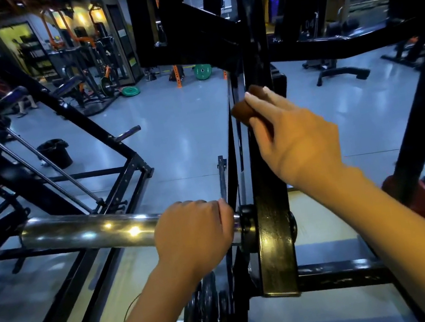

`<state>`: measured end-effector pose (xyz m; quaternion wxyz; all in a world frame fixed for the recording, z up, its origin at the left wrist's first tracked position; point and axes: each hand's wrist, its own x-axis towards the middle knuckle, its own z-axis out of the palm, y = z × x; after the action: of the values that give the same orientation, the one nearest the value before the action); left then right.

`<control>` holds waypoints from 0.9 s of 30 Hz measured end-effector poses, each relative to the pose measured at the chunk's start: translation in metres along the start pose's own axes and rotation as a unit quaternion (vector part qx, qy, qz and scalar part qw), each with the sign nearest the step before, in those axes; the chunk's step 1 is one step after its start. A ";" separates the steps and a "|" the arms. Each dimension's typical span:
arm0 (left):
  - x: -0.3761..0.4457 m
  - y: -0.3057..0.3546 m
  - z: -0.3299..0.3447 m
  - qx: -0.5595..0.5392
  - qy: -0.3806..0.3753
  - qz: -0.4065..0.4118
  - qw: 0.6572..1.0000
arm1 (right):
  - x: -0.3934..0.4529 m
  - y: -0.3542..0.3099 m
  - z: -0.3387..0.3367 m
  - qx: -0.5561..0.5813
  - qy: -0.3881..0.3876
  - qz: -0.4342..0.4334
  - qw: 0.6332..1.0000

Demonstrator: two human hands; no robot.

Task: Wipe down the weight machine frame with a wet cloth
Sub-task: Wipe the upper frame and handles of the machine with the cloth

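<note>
The weight machine's black frame upright [275,234] runs up the middle of the head view. My right hand [291,136] grips a brown cloth [243,109] and holds it against the upright, well above a chrome bar [88,232]. That bar sticks out leftward from the upright, and my left hand [193,231] is curled round it near its joint with the frame. Most of the cloth is hidden under my fingers.
Black weight plates [203,317] hang low beside the upright. Another black rack [47,171] stands to the left with a black bin [56,153] behind it. Green plates [202,71] lie on the grey floor far back. A red plate [424,204] sits at the right.
</note>
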<state>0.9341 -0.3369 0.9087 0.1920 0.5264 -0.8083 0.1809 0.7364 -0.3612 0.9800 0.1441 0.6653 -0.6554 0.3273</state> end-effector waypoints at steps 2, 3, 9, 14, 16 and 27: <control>0.000 0.000 0.002 0.000 -0.006 -0.005 1.000 | 0.008 0.004 0.001 0.004 0.016 -0.003 1.000; 0.000 0.000 0.001 -0.002 -0.007 -0.007 1.000 | 0.022 0.007 0.001 0.012 0.032 0.000 0.999; 0.000 0.001 -0.008 -0.018 -0.016 -0.004 1.000 | 0.062 0.012 0.001 0.047 0.034 0.005 0.998; -0.001 0.001 -0.007 -0.031 0.004 -0.005 0.999 | -0.026 0.008 -0.001 0.069 0.019 -0.010 0.997; -0.001 0.001 -0.007 -0.030 -0.013 -0.004 0.999 | -0.064 0.010 -0.003 0.079 0.017 -0.045 0.996; 0.019 0.020 -0.060 -0.257 0.009 0.122 0.959 | -0.056 0.023 -0.073 0.504 -0.215 0.218 0.808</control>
<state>0.9160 -0.3153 0.9680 0.3050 0.3553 -0.8836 -0.0063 0.7007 -0.2747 0.9938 -0.4306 0.5376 -0.5406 0.4830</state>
